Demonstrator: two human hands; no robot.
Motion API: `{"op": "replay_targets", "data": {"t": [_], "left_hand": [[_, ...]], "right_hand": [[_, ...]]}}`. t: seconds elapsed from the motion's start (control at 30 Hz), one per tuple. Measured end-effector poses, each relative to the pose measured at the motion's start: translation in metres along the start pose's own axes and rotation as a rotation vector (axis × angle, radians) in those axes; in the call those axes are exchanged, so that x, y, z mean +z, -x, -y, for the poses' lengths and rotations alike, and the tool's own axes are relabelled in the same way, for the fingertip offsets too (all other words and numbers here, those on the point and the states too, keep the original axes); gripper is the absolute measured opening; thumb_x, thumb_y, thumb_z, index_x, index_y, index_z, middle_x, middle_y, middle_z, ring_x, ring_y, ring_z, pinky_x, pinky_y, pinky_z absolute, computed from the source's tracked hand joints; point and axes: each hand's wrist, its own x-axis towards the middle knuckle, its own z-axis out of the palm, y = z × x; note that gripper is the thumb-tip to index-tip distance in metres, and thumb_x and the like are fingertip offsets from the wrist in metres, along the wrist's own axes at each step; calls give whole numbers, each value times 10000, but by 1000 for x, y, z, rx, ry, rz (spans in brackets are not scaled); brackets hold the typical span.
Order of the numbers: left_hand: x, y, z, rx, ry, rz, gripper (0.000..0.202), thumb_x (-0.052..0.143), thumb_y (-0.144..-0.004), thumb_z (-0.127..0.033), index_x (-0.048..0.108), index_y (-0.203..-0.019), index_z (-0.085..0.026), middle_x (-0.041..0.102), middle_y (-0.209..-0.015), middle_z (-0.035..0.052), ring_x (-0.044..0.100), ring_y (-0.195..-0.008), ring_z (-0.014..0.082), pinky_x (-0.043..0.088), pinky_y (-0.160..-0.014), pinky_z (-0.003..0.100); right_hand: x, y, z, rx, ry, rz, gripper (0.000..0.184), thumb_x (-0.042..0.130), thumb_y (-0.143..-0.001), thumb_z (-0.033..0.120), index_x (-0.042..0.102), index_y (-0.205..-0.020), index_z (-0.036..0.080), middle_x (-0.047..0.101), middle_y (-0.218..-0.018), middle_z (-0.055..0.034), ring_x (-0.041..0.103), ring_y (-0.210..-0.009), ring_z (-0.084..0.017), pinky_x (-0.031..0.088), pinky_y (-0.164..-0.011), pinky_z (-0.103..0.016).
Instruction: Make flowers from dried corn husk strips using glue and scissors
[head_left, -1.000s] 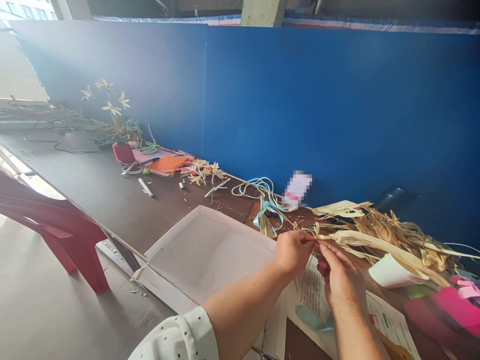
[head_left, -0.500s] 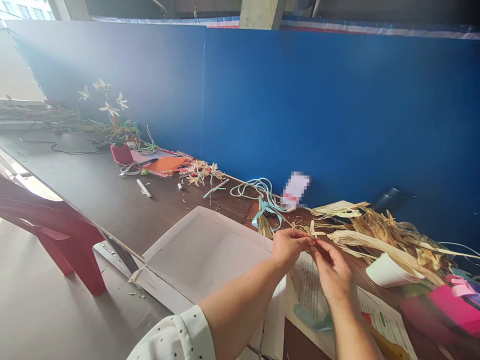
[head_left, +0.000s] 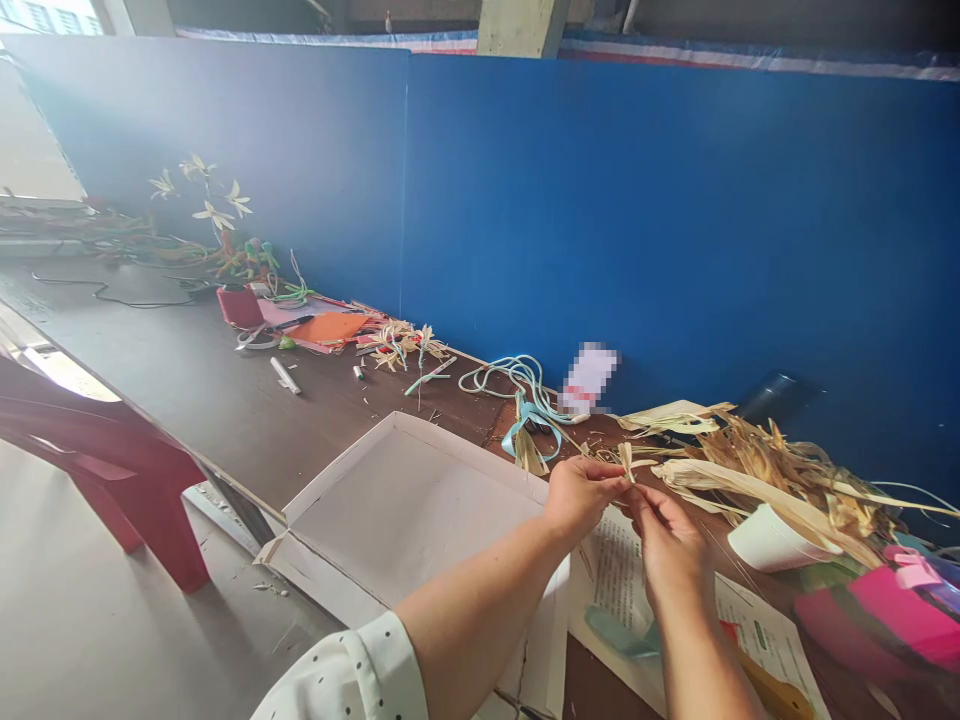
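Observation:
My left hand pinches a small pale flower of dried husk strips, its petals sticking up above the fingertips. Close against it, my right hand is also closed, thumb and forefinger meeting at the base of the same flower. What lies between the fingertips is mostly hidden. Both hands are above printed sheets on the dark table. To their right lies a heap of dried corn husks, partly over a tipped white cup.
An open white box lid lies left of my hands. Behind it are blue cord, finished husk flowers and orange paper. A blue panel borders the table's back. A red chair stands at left; a pink bag lies right.
The husk flower has turned a little between my fingers, and its petals now stand more upright. My right hand has shifted slightly to the right; the rest looks the same.

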Motion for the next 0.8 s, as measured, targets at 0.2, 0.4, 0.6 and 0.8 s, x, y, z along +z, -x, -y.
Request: {"op": "replay_targets", "data": {"t": [0.2, 0.4, 0.6, 0.8], "left_hand": [[-2, -2, 9, 118, -175, 43, 264, 692, -722, -270, 745, -956, -161, 681, -964, 79, 618, -777, 138, 509, -777, 271], [-3, -2, 10, 146, -168, 80, 268, 640, -770, -270, 734, -997, -163, 666, -998, 86, 627, -855, 156, 496, -836, 285], [0, 1, -2, -29, 24, 39, 239, 688, -716, -220, 746, -924, -118, 698, -781, 67, 600, -671, 121, 484, -711, 265], [0, 7, -12, -99, 147, 28, 236, 759, -631, -259, 749, -809, -105, 674, -676, 49, 558, -588, 94, 461, -644, 243]], "right_hand": [[2, 2, 2, 72, -178, -23, 479, 768, -606, 540, 714, -913, 176, 676, -693, -31, 595, -609, -165, 450, -556, -271], [2, 4, 1, 41, -170, -55, 512, 750, -627, 551, 710, -975, 178, 679, -712, -39, 605, -643, -180, 452, -572, -281], [3, 5, 3, 17, -159, -42, 492, 749, -626, 550, 714, -948, 179, 682, -727, -36, 595, -649, -175, 452, -580, -279], [6, 6, 2, 81, -231, -5, 414, 762, -651, 485, 705, -945, 199, 690, -797, -26, 585, -676, -138, 457, -621, -248]]}}
